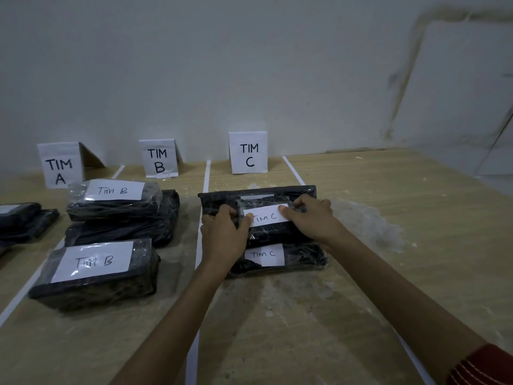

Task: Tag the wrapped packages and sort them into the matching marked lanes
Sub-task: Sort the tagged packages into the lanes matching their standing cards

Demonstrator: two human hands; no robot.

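Two bare forearms reach forward from the bottom of the view, a dark red sleeve [483,365] at the right elbow. Both hands meet on the top package [273,232] in the lane fronted by the standing TIM C card [248,152]. That black, film-wrapped bundle sits on a second package tagged Tim C [280,259], with a longer dark package [258,194] lying behind them. The left hand [224,232] curls around the bundle's left end, thumb pressed on the left edge of its white Tim C tag [265,216]; the right hand [311,219] grips the right end, thumb on the tag's right edge. So each hand is closed around the top package, neither let go.

My reading is that this is the settling step: squaring the tagged bundle on its stack. To do it well, keep both thumbs flat so the paper stays smooth under the film, line the edges up with the package beneath, and keep everything to the right of the white lane strip [204,187]. Slippery wrap could let the top one slide, so lower it level before loosening

Left of the strip, two Tim B packages [91,269] lie in front of the TIM B card [159,159], and the TIM A card [59,166] stands further left
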